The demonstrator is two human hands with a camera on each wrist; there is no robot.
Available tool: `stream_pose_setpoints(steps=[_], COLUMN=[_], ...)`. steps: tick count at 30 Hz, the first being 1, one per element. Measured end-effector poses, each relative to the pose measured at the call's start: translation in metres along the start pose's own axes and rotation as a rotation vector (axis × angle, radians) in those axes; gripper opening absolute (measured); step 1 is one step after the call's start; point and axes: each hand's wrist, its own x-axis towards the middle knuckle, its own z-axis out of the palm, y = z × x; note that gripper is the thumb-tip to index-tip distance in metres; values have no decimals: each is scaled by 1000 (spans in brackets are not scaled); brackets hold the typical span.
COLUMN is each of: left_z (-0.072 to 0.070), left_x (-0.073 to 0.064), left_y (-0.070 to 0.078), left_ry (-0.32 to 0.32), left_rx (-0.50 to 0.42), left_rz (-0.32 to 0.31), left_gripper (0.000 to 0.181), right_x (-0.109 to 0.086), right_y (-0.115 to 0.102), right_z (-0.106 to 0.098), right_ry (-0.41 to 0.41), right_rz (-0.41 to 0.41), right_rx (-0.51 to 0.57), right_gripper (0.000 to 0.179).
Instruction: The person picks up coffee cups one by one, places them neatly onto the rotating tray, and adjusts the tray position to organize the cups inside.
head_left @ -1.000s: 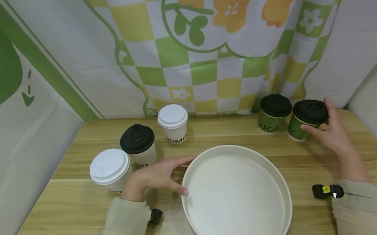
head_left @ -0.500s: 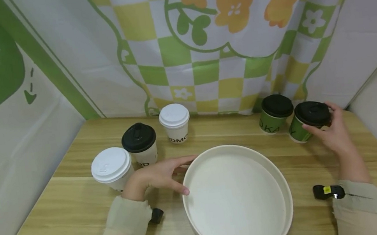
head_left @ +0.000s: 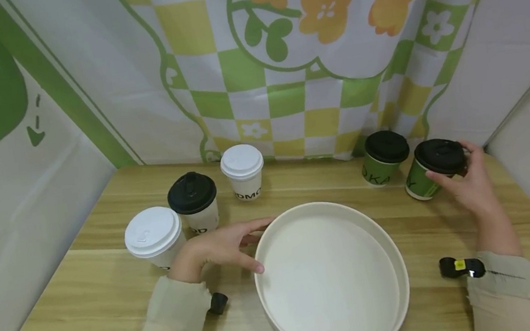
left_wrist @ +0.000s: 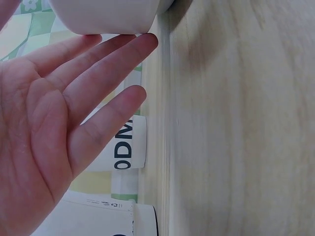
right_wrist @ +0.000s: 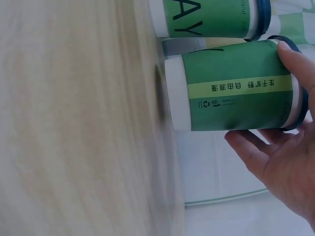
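My right hand (head_left: 474, 189) grips a green paper cup (head_left: 421, 182) with a black lid, thumb on one side and fingers on the other. In the right wrist view the cup (right_wrist: 236, 88) is upright, its white base close to the table; I cannot tell whether it touches. A second green cup (head_left: 379, 171) with a black lid stands just left of it. My left hand (head_left: 223, 248) touches the left side of a round cream tray (head_left: 334, 284) with extended fingers, its thumb at the rim. In the left wrist view its fingertips (left_wrist: 147, 43) meet the tray's outer wall.
Left of the tray stand a white-lidded cup (head_left: 153, 234), a black-lidded white cup (head_left: 195, 201) and another white-lidded cup (head_left: 243, 171) farther back. The wooden table (head_left: 74, 310) meets a checked, flower-printed curtain (head_left: 287, 102) behind and pale fabric walls at the sides.
The green cup in my right hand has shifted slightly right, widening the gap to its neighbour. My left hand and the tray hold their places; the head view sways a little.
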Motion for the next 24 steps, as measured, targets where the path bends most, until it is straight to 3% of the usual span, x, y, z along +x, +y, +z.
stream_pose_setpoints(steps=[6, 16, 24], left_z=[-1, -2, -2], left_x=[-1, 1, -1], left_y=[0, 0, 2], left_ry=[4, 9, 12], left_rx=[-2, 4, -1], left_rz=[-14, -15, -27], left_gripper=[100, 100, 101], right_x=[0, -4, -8], right_y=[-4, -18, -32], right_z=[-7, -18, -24], right_ry=[35, 78, 117], right_rz=[-49, -48, -67], right_rx=[22, 42, 133], right_gripper=[86, 86, 85])
